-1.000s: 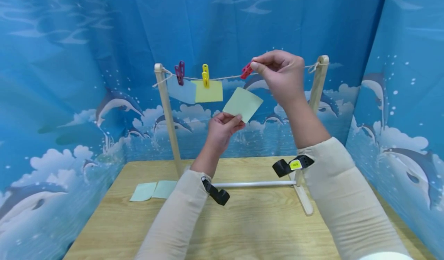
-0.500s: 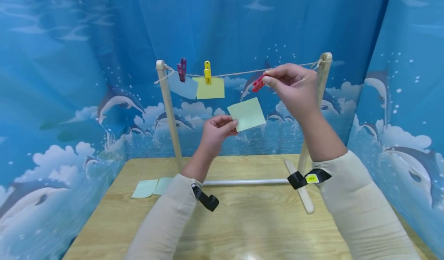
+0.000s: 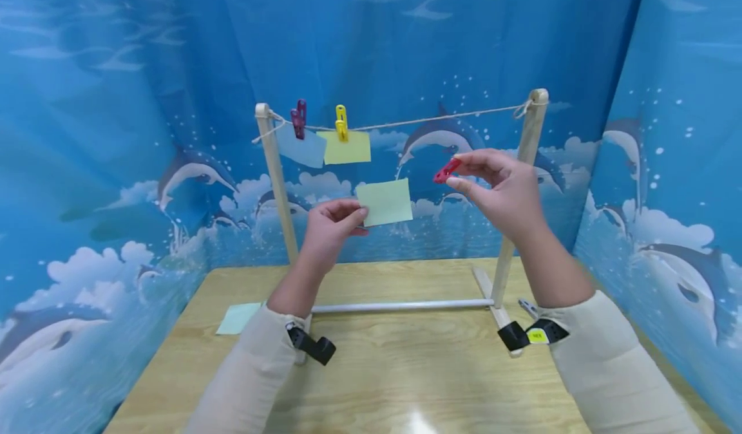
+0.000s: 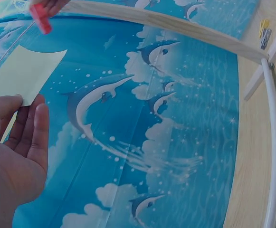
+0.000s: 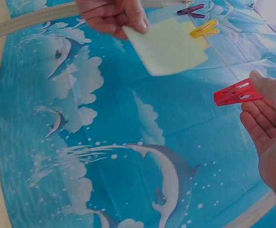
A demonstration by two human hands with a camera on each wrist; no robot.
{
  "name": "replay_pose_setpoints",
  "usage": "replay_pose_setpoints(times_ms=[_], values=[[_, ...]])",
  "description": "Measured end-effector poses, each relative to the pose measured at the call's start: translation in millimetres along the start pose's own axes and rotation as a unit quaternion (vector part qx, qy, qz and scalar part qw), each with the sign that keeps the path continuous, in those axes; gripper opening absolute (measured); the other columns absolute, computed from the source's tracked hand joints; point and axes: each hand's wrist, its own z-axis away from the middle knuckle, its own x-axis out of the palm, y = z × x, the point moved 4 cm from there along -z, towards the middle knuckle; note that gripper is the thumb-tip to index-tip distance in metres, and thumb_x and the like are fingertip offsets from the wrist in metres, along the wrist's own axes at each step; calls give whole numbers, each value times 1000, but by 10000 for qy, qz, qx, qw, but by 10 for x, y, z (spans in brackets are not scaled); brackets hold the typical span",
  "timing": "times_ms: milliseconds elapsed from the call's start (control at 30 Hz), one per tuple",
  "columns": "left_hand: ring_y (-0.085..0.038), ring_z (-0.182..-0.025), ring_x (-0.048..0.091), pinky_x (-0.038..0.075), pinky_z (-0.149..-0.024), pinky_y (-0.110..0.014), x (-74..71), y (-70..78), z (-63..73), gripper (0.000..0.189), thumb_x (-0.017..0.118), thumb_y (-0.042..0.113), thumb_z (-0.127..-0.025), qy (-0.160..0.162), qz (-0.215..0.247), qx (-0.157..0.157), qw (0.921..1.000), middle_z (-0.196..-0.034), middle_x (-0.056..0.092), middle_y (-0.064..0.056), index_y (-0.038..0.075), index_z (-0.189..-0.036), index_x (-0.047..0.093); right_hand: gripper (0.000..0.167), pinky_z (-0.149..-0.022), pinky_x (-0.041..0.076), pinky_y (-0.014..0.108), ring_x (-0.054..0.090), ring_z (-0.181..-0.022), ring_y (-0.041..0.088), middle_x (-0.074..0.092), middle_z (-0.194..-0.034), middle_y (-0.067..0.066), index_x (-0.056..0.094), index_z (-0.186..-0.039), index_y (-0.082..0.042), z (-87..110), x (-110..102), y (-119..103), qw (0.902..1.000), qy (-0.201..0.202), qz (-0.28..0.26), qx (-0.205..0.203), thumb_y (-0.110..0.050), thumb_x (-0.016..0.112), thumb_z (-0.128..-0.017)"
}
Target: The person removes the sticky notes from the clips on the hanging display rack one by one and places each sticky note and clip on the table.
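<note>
Under the string (image 3: 440,118), the left hand (image 3: 328,229) pinches a light green paper (image 3: 386,202) in its fingers. The right hand (image 3: 510,194) pinches a red clip (image 3: 445,171) in its fingers, also under the string.

Pale green rectangular paper note (image 3: 386,203), red plastic clothespin (image 3: 446,171), maroon plastic clothespin (image 3: 298,120), yellow plastic clothespin (image 3: 341,126), light blue paper note (image 3: 303,149), yellow paper note (image 3: 355,150), light brown wood-grained counter (image 3: 400,369), blue fabric backdrop (image 3: 371,41) patterned with grey-and-white dolphins (image 3: 443,132) and white clouds (image 3: 93,270), cream fabric sleeves (image 3: 608,357)
</note>
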Motion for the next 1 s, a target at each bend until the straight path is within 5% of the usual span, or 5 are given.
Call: replay_pose_setpoints(times_ms=[167,533,1000], values=[[-21,-77,69,60,-73,-38,-121,13,61,21,72,14,-90,87,87,-66,9999,-95,68,-12,-3,-104,69,31,-89,50,16,64,-97,10,67,-105,10,68,-113,0,126,25,78,9999,-113,1,74,-9,76,-85],[-20,-83,69,60,-74,-35,-349,100,193,18,73,11,-89,221,55,-67,9997,-101,68,-12,0,-103,71,35,-92,50,19,63,-93,10,65,-106,12,65,-114,4,299,-31,123,9980,-10,-374,-517,7,75,-81],[-20,-84,68,60,-74,-35,-588,148,366,33,76,23,-87,405,-497,-74,9979,-101,69,-10,0,-111,69,37,-91,50,17,64,-93,11,66,-106,12,65,-116,4,470,-146,190,9987,118,-367,-324,8,74,-81]])
